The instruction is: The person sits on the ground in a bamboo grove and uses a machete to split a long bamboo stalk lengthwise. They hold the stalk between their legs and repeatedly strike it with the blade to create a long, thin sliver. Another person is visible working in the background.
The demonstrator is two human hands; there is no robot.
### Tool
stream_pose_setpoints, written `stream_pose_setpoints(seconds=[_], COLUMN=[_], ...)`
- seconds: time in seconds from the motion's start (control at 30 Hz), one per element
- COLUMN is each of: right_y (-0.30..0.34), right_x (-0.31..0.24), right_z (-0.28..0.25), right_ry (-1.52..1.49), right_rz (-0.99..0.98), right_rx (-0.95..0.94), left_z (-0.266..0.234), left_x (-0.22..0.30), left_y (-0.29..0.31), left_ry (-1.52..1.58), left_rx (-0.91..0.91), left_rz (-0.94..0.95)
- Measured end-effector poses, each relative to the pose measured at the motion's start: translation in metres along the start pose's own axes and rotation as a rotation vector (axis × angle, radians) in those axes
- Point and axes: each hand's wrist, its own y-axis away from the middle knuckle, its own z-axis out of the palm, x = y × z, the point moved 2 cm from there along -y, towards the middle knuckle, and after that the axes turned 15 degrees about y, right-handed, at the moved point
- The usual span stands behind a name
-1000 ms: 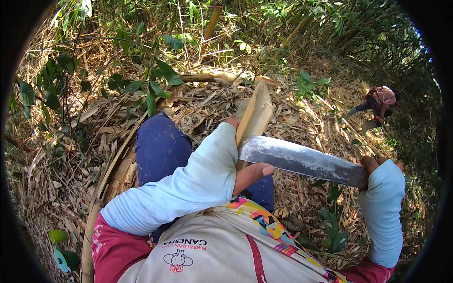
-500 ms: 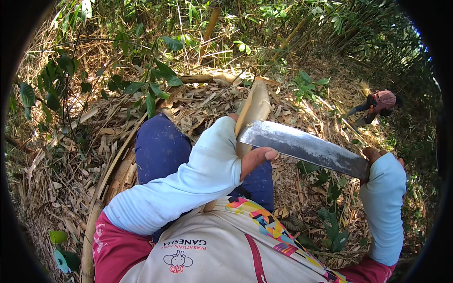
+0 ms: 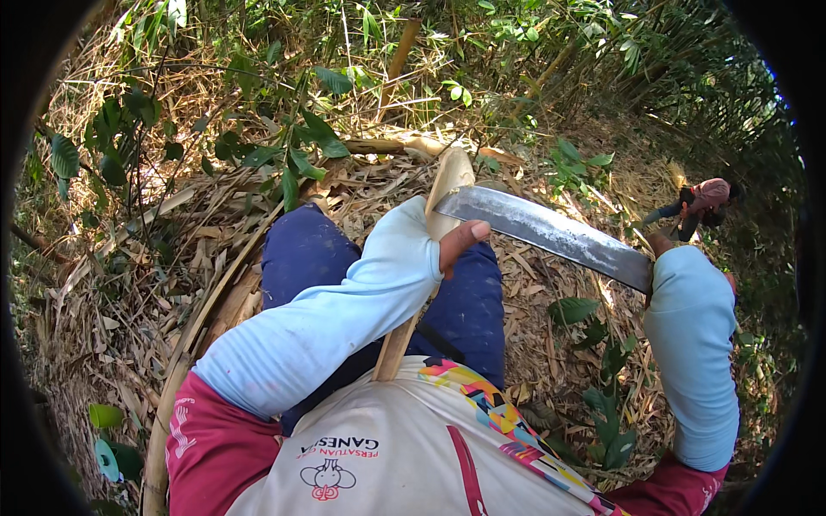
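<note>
A long, pale, flattened piece of split wood or bamboo (image 3: pixel 452 176) slants away from my waist, its lower end against my shirt. My left hand (image 3: pixel 437 248) is closed round its middle, thumb out to the right; a light blue sleeve covers most of that hand, and the other fingers are hidden. In my right hand (image 3: pixel 684 271), also largely sleeved, is the handle of a machete (image 3: pixel 551 234). The broad grey blade points left, its tip end against the wood's right side just beyond my left thumb.
My knees in blue trousers (image 3: pixel 305 254) lie beneath the work. A long split log (image 3: pixel 228 314) runs along my left, over dry leaves. Leafy plants (image 3: pixel 314 142) stand ahead, with green stems (image 3: pixel 607 421) at right. Another person (image 3: pixel 710 196) bends over farther off at right.
The wood has turned, and more of its lower part shows between my arm and shirt. The machete and my right hand have shifted slightly up and left in the picture.
</note>
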Motion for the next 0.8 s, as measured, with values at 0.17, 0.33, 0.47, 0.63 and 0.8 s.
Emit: stream_pose_setpoints(seconds=[0.17, 0.33, 0.47, 0.63, 0.8], right_y=[0.001, -0.010, -0.014, 0.003, 0.020], right_x=[-0.004, -0.001, 0.004, 0.007, -0.021], right_z=[0.006, 0.014, 0.019, 0.065, 0.086], right_ry=[-0.038, -0.130, -0.416, -0.548, -0.450], right_rz=[-0.039, 0.024, 0.139, 0.145, -0.019], right_rx=[0.106, 0.099, -0.006, -0.053, -0.007], left_z=[-0.002, -0.001, -0.009, -0.012, -0.012], left_x=[0.003, 0.000, -0.003, 0.001, 0.015], left_y=[-0.004, -0.006, -0.004, 0.003, 0.016], left_ry=[-0.015, 0.019, 0.006, 0.187, 0.264], left_rx=[0.030, 0.038, -0.010, -0.128, -0.253], left_rz=[-0.080, -0.143, -0.091, -0.060, 0.006])
